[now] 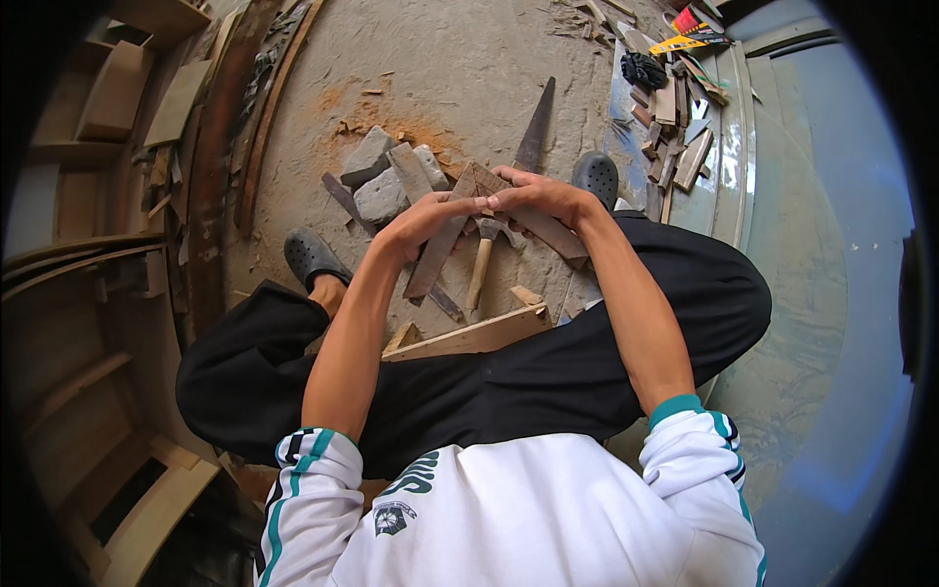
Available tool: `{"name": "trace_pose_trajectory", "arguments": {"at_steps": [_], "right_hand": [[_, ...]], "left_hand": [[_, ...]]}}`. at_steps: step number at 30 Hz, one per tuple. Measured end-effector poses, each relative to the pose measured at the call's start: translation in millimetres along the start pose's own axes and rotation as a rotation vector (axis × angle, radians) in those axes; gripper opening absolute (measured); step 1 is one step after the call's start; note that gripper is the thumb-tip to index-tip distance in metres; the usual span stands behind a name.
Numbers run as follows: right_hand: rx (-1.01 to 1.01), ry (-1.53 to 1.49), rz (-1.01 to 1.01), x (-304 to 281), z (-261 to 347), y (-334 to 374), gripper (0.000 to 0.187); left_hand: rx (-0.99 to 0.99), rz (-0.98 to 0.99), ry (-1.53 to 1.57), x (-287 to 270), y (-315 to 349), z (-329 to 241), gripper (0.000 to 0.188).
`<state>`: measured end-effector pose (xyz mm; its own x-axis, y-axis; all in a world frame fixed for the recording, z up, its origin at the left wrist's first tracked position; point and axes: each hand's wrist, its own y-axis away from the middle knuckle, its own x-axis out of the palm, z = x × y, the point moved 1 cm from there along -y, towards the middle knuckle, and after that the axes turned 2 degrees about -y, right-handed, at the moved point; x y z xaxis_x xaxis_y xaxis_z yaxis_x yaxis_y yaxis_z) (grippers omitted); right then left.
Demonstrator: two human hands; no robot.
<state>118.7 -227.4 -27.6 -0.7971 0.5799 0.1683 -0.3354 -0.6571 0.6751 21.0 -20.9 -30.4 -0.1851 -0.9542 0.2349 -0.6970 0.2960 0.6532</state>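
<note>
Between my knees, two flat wooden pieces meet at their far ends in an upside-down V. My left hand (419, 223) is closed around the left wooden piece (430, 262), and my right hand (550, 197) grips the right wooden piece (559, 238). The thumbs come together near the corner, while most of the other fingers are hidden beneath the wood. Under this joint lies a hammer (479, 271), its wooden handle pointing toward me. Just beyond my right hand, a handsaw blade (535, 127) points away; its handle is hidden.
Broken concrete blocks (380, 194) and a short wood offcut (410, 171) lie beyond my left hand. A plank (472, 336) rests near my lap. Scrap wood (675, 122) is heaped at the far right. Wooden shelving (83, 240) stands at the left.
</note>
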Motion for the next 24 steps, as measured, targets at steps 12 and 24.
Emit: {"name": "trace_pose_trajectory", "arguments": {"at_steps": [12,24], "right_hand": [[-0.014,-0.029,0.023,4,6,5,0.09],[-0.057,0.004,0.005,9,12,12,0.07]], "left_hand": [[-0.007,-0.005,0.03,3,3,-1,0.032],[0.097,-0.067,-0.028,5,5,-5,0.035]]}}
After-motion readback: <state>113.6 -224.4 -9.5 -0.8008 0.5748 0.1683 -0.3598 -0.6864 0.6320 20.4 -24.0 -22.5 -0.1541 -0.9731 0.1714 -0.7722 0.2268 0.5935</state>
